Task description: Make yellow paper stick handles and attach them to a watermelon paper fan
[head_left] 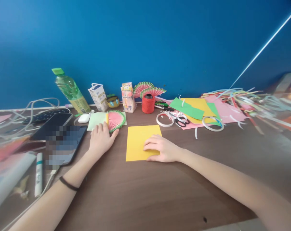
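Note:
My left hand (102, 139) reaches to the back left of the desk, palm down with thumb and fingers apart. Its fingertips are at the pale green paper (96, 119) and the pleated paper fan (117, 120), pink with a green edge and a yellow strip. Whether they press on the fan cannot be made out. In front of me a square sheet of yellow paper (137, 141) lies flat on the desk. Across its right side rests my right hand (162, 149), fingers bent and thumb apart, touching the sheet without gripping it.
Along the blue wall stand a green-capped bottle (69, 88), a carton (98, 97), a decorated carton (128, 97) and red thread (148, 104). Scissors (181, 121), tape rolls (164, 119) and coloured paper (187, 108) lie right. A tablet (74, 144) and marker (39, 175) lie left.

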Demonstrator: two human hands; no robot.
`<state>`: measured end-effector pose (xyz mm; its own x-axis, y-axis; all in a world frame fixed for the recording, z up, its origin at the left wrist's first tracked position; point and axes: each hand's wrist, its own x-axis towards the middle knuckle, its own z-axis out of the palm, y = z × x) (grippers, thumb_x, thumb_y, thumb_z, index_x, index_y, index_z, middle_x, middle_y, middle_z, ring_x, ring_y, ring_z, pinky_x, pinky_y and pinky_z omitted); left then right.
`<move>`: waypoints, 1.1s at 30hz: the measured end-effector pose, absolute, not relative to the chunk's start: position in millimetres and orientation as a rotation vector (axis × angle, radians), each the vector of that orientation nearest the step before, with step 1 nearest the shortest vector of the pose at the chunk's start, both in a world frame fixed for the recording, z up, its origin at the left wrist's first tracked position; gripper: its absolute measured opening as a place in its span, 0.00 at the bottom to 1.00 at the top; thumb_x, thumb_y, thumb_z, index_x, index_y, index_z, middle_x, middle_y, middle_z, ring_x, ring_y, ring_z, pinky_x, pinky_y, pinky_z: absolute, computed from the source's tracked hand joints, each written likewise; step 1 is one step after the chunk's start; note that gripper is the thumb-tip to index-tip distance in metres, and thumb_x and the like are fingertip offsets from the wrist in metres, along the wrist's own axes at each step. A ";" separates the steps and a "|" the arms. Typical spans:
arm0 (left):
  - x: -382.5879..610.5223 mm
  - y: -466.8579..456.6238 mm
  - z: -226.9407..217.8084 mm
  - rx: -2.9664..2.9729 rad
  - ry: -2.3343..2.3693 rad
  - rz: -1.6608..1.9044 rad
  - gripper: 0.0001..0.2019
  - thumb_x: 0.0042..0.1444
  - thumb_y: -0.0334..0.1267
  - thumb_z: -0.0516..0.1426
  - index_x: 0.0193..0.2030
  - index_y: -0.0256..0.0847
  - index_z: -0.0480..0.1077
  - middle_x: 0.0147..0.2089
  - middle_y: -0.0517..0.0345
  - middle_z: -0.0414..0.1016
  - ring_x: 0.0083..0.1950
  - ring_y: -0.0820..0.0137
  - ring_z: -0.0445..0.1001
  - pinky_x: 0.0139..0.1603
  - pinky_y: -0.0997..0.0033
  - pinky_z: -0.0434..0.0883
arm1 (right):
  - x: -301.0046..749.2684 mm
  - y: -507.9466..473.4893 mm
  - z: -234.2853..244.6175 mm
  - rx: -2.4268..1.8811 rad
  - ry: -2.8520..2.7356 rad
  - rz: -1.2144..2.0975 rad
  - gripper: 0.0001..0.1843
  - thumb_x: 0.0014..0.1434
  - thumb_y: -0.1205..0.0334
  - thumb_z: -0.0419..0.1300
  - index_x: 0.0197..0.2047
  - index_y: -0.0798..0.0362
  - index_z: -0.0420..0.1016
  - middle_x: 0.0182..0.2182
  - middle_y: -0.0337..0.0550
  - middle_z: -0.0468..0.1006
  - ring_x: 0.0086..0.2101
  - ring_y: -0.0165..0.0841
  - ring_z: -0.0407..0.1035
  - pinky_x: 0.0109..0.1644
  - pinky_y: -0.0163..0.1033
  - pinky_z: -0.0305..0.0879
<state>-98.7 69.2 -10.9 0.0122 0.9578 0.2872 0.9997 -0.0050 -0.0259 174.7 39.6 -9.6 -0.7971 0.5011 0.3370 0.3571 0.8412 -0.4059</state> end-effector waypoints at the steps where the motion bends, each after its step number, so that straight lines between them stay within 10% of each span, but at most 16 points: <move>1: -99.4 70.4 -11.8 -2.059 -2.071 -0.276 0.36 0.57 0.54 0.40 0.58 0.19 0.56 0.54 0.26 0.66 0.58 0.44 0.61 0.53 0.49 0.60 | 174.7 39.6 -9.8 -0.637 -2.577 0.452 0.15 0.56 0.53 0.59 0.42 0.54 0.73 0.41 0.47 0.74 0.41 0.35 0.65 0.48 0.43 0.61; 8: -84.9 60.7 -0.1 -2.134 -1.867 -0.640 0.27 0.58 0.44 0.44 0.59 0.26 0.55 0.61 0.31 0.58 0.63 0.48 0.54 0.59 0.48 0.55 | 173.8 42.1 -14.8 -0.677 -2.531 0.413 0.13 0.60 0.58 0.54 0.43 0.54 0.73 0.43 0.47 0.75 0.43 0.34 0.65 0.50 0.43 0.61; 14: -51.6 26.6 6.3 -2.993 -1.183 -0.515 0.10 0.57 0.44 0.51 0.38 0.40 0.65 0.37 0.56 0.71 0.39 0.68 0.69 0.41 0.68 0.68 | 171.3 45.9 -14.7 -0.746 -2.489 0.442 0.11 0.61 0.60 0.53 0.45 0.54 0.71 0.43 0.47 0.75 0.44 0.35 0.67 0.50 0.44 0.61; 33: -33.0 27.6 -0.5 -2.992 -1.339 -0.456 0.08 0.57 0.42 0.52 0.38 0.40 0.64 0.37 0.56 0.68 0.38 0.67 0.69 0.39 0.67 0.68 | 171.5 48.4 -11.9 -0.765 -2.476 0.504 0.09 0.58 0.60 0.57 0.42 0.54 0.72 0.42 0.45 0.75 0.43 0.34 0.67 0.49 0.43 0.61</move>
<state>-33.0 27.6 -0.5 0.6371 0.7495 0.1798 0.7035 -0.6607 0.2618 171.5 48.4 -11.9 -0.7191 0.6020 0.3473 0.4183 0.7740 -0.4753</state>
